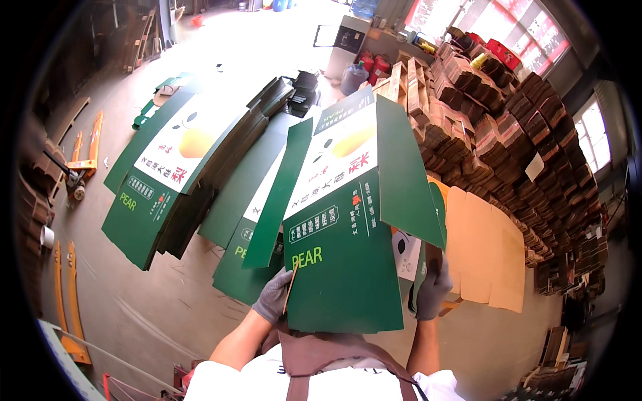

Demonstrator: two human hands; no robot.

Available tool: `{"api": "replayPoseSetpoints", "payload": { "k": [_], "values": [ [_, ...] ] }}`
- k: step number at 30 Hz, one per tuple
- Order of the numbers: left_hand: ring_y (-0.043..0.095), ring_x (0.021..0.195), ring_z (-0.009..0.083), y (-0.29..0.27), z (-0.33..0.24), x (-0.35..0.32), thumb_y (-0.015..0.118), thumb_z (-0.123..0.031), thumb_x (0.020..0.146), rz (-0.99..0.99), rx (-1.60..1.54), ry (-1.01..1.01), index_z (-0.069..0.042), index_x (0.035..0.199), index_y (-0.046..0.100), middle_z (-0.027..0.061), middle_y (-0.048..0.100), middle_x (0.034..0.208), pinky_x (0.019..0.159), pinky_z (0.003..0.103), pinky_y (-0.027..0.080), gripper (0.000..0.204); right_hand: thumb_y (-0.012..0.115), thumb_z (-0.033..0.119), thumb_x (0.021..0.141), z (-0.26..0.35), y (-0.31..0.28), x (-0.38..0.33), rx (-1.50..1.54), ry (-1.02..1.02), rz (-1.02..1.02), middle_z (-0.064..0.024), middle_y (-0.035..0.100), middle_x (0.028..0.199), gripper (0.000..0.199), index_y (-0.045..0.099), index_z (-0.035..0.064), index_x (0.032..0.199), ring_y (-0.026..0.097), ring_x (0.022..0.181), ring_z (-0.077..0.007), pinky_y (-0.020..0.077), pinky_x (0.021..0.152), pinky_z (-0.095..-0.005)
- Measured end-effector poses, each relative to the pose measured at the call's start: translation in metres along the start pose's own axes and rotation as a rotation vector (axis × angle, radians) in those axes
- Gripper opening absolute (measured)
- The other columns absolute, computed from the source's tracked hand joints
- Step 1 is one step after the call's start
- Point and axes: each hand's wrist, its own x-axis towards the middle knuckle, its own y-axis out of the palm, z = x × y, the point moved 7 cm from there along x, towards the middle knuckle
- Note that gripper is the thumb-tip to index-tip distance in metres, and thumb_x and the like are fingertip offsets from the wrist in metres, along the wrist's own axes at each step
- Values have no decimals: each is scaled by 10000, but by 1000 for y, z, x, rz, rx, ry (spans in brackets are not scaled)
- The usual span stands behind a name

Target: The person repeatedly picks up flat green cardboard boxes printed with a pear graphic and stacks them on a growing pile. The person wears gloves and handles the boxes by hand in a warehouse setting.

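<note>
A partly unfolded green and white cardboard box (344, 267), printed with a yellow pear, stands in front of my body with its flaps spread. My left hand (273, 297), in a grey glove, grips its near left edge. On the right side my right hand (435, 291), also gloved in grey, is closed around a cardboard edge below the raised right flap (408, 174). Part of its fingers is hidden behind the board. Just left of the box lie more flat boxes (231, 264) of the same print, partly covered by its left flap (281, 200).
A tall stack of flattened printed boxes (144, 220) stands to the left. Plain brown cardboard (491, 247) is at my right, with high piles of folded cartons (501, 140) and wooden pallets (411, 87) beyond. Orange pallet-jack forks (67, 287) lie on the floor at far left.
</note>
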Motion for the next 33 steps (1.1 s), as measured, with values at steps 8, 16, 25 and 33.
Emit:
{"api": "replayPoseSetpoints", "payload": {
  "k": [8,16,25,33],
  "values": [
    [541,1301,296,-9,5,-1,434,-75,1040,-7,2,1,-32,1513,297,195,478,1451,1084,410,482,494,560,-44,930,-9,-3,-2,-25,54,44,-192,669,853,361,650,44,1268,659,720,-229,518,684,-321],
    [565,1274,287,-14,5,0,443,-100,1045,-31,50,4,-27,1491,334,186,501,1428,1048,403,509,465,539,-76,914,-11,-2,0,32,2,18,-199,679,888,379,651,32,1260,665,741,-248,526,705,-326],
    [639,1159,201,16,-24,19,542,-48,990,-78,287,84,-12,1475,374,146,582,1345,971,338,556,514,503,-134,857,-7,-19,51,-40,-122,98,-215,703,1096,444,641,3,1256,704,932,-312,544,829,-378],
    [705,1007,232,-41,-135,1,593,-42,961,-365,572,35,12,1357,509,167,658,1222,846,348,609,408,559,-86,776,-46,17,15,-387,-574,291,-155,678,1219,488,663,64,1229,635,1145,-355,464,1043,-492]
  ]
}}
